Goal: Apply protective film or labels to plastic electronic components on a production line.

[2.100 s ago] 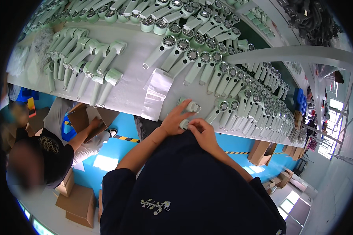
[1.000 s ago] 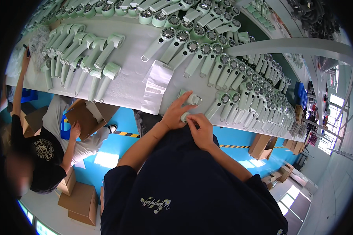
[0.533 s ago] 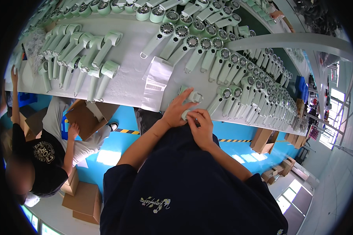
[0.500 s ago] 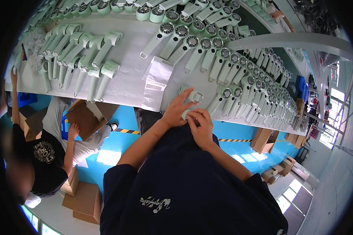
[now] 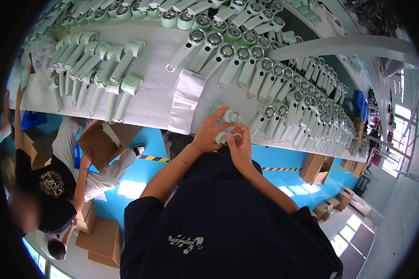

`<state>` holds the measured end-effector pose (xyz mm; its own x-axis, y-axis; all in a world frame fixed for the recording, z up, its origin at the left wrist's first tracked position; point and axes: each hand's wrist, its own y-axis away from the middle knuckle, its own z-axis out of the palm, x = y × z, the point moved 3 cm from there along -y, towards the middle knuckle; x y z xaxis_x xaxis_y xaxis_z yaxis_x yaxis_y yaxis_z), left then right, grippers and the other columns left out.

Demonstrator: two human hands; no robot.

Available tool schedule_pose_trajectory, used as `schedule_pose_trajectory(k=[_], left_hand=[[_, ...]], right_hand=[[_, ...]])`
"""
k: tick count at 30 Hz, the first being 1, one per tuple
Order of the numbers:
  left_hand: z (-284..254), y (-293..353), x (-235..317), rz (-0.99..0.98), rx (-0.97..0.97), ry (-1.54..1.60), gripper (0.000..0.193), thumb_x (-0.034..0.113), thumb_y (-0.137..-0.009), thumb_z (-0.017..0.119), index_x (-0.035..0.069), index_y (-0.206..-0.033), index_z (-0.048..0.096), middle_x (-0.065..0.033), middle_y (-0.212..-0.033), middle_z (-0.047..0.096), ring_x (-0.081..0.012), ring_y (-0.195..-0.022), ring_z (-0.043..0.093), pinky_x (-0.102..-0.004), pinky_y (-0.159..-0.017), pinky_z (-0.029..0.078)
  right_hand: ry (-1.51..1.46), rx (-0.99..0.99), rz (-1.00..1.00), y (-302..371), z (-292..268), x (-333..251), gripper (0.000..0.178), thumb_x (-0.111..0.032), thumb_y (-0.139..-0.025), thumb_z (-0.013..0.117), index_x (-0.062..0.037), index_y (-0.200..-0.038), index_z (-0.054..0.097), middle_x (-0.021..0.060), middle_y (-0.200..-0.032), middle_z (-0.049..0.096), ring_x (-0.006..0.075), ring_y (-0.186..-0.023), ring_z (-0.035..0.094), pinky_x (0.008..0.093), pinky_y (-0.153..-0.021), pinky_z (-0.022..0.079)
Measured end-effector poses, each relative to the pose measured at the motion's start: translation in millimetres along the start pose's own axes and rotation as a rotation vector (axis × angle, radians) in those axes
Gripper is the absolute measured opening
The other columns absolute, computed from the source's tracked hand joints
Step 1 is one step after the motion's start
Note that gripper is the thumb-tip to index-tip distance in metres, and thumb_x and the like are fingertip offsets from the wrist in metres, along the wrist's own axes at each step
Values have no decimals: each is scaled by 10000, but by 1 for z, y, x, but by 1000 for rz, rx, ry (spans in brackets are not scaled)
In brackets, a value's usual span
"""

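Note:
My left hand [image 5: 208,135] is at the front edge of the table, its fingers closed on a small pale green part [image 5: 220,138] whose exact kind I cannot make out. Right beside it, my right hand [image 5: 240,148] has thumb and fingertips drawn together; whatever may be between them is too small to name. Just beyond my fingertips, another pale green piece with a clear loop [image 5: 233,116] lies on the table. To the right of it lie pale green handheld fans [image 5: 264,114] with round silver grilles.
A white printed sheet [image 5: 185,100] overhangs the front edge of the table [image 5: 153,93]. More fans [image 5: 109,67] stand in a group at left. A curved grey bar [image 5: 344,46] crosses at upper right. On the left, a seated person [image 5: 56,186] holds an open cardboard box [image 5: 104,144].
My right hand's fingertips have drawn slightly away from the small part, leaving more of it visible in my left hand. Another person's head now shows at lower left.

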<state>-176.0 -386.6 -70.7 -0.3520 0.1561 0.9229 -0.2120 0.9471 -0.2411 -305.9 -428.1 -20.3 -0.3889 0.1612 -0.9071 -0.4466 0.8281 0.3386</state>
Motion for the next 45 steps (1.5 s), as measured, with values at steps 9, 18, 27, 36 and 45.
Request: schedule_pose_trajectory(k=[9,18,27,36,45], left_hand=[[12,7,-11,68,-21,15,518,221,-702,635,116,-1206,572,-245,-1452,287,-416,-1338,303,-464,-1091,269],[8,21,0,117,-79,-57,602,108,-578,704,157,-1165,581,-206,-1449,309,-400,-1345,293,-463,-1093,275],[-43,42,20,-182,-174,-149,524,150,-695,707,159,-1199,563,-162,-1334,428,-352,-1212,419,-457,-1007,348],[-123,69,-10,-751,285,605,294,121,-799,681,63,-1075,599,-48,-922,632,-110,-751,618,-281,-703,508],[-234,-11,-52,-412,641,345,280,-23,-835,616,51,-1079,500,-133,-1292,543,-220,-1213,494,-302,-991,385]], right_hand=[[-149,-15,158,-13,-9,43,446,-210,-943,535,-69,-1295,300,57,-850,552,112,-703,552,230,-580,454],[-311,-391,779,-68,-18,11,418,-454,-911,500,-138,-1185,499,66,-971,604,207,-756,601,356,-668,503],[-476,-567,979,-70,-32,40,427,-279,-909,528,-8,-1227,437,172,-1066,586,296,-937,600,403,-809,505],[-436,-388,581,-47,26,-48,399,-257,-908,530,-35,-1232,457,113,-1048,611,224,-867,592,359,-735,495],[-427,-245,318,-102,150,-95,699,-229,-908,558,-76,-1470,170,97,-1111,583,177,-897,590,363,-740,482]])
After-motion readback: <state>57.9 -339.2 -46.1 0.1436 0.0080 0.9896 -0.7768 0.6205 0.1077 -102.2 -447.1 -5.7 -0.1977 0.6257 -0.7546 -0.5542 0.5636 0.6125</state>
